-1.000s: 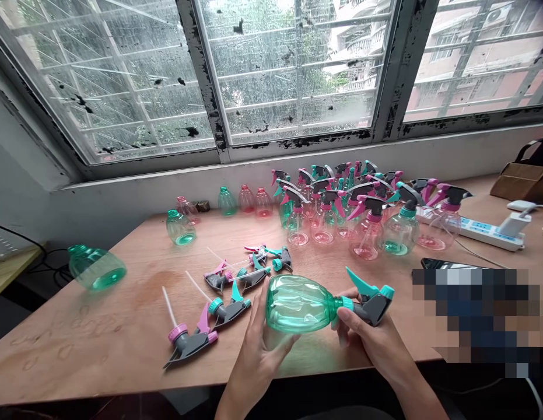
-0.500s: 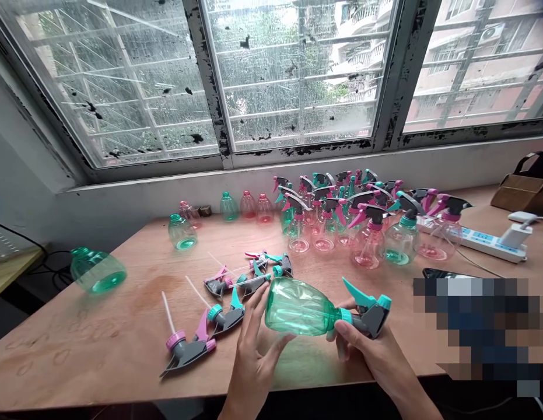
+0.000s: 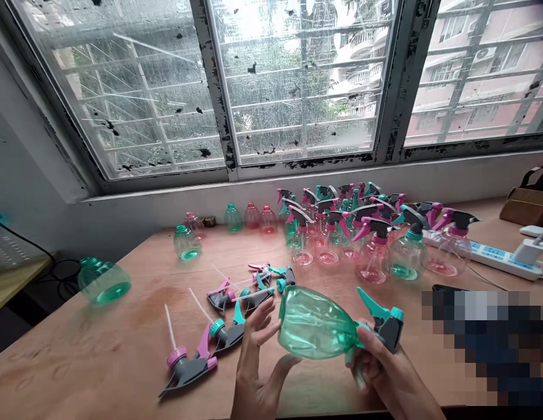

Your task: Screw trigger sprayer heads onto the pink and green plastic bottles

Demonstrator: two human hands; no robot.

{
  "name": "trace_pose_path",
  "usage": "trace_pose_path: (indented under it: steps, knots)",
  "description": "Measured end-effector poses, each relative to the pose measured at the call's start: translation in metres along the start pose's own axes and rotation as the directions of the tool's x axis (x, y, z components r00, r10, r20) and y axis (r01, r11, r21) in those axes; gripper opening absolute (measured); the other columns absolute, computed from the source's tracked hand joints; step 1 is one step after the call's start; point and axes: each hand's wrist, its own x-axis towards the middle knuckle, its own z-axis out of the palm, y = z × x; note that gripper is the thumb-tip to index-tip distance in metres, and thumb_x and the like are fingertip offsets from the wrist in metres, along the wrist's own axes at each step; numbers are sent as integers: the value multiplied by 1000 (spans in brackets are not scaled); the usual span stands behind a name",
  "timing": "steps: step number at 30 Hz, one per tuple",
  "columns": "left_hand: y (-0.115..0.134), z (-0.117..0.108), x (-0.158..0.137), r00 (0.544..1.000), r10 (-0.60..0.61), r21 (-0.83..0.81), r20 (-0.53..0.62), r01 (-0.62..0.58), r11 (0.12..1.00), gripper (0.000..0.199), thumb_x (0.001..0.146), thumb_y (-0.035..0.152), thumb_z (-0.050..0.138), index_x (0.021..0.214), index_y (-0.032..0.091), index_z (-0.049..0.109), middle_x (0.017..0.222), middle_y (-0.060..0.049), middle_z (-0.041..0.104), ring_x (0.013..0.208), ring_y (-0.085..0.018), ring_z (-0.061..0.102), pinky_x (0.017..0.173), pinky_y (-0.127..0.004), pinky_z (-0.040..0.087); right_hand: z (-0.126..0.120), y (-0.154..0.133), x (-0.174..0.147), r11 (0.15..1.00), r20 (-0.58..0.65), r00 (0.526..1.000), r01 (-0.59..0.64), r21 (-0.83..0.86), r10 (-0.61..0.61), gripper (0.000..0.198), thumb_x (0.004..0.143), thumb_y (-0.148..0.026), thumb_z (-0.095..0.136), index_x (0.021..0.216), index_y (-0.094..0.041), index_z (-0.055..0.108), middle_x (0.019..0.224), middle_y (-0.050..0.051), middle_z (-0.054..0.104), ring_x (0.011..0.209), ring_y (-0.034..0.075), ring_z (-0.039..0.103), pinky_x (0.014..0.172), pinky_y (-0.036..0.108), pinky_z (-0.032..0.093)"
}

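A green spray bottle [image 3: 317, 324] lies sideways in the air over the table, its base toward the left. My right hand [image 3: 387, 367] grips it at the neck, thumb across the teal collar. The grey and teal spray head [image 3: 387, 324] sticks out beyond that hand. My left hand [image 3: 262, 356] is by the base, thumb and fingers spread apart; whether the thumb touches the bottle I cannot tell. Left of it lie loose spray heads, among them a grey and pink one [image 3: 188, 367] and a grey and teal one [image 3: 230, 335], with thin tubes.
Several spray bottles with heads, including a pink one [image 3: 371, 262], crowd the back right. Headless bottles stand at the back left, with a green one [image 3: 105, 284] near the left edge. A power strip [image 3: 494, 256] and a brown bag [image 3: 529, 201] are at the right.
The spray bottle has moved slightly right and nearer. My left hand's fingers have spread away from its base, while my right hand has shifted its grip around the neck. The view has tilted up slightly.
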Motion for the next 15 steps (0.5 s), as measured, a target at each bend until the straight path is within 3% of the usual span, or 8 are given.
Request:
trace_pose_path:
  steps: [3,6,9,11,15]
  knots:
    - [-1,-3,2,1000,20,119,15,-21,993,33,89,43,79,117,31,69,154,-8,54,143,-35,49,118,-53,40,-3,0,-1,996,-14,997,78,-34,-79,39,81,-53,84,85,-23,60,58,2,75,43,16,63,42,24,49]
    - [2,-7,7,998,-41,61,42,39,997,56,81,63,78,121,26,67,157,-12,49,148,-40,41,119,-54,39,-8,3,-1,949,21,980,196,-247,-197,38,73,-51,91,89,-22,71,59,1,75,48,20,67,47,28,52]
    - [4,-9,9,993,-107,27,39,106,994,52,90,64,67,124,25,67,158,-12,48,151,-39,37,120,-51,39,-9,6,-3,856,43,965,251,-451,-260,37,64,-47,96,87,-24,78,70,3,80,60,24,72,55,31,56]
    - [5,-10,9,993,-108,54,44,106,993,48,92,59,68,127,27,67,158,-11,48,151,-37,38,121,-51,37,-7,6,-4,869,10,972,216,-446,-236,35,68,-52,92,85,-24,79,71,4,80,62,25,73,61,33,59]
    - [2,-13,7,992,-88,90,88,80,993,49,91,52,73,136,33,65,159,-8,49,152,-36,38,124,-50,34,-5,5,-3,950,-52,991,100,-297,-121,44,81,-65,77,73,-22,72,55,4,74,47,22,66,52,33,55]
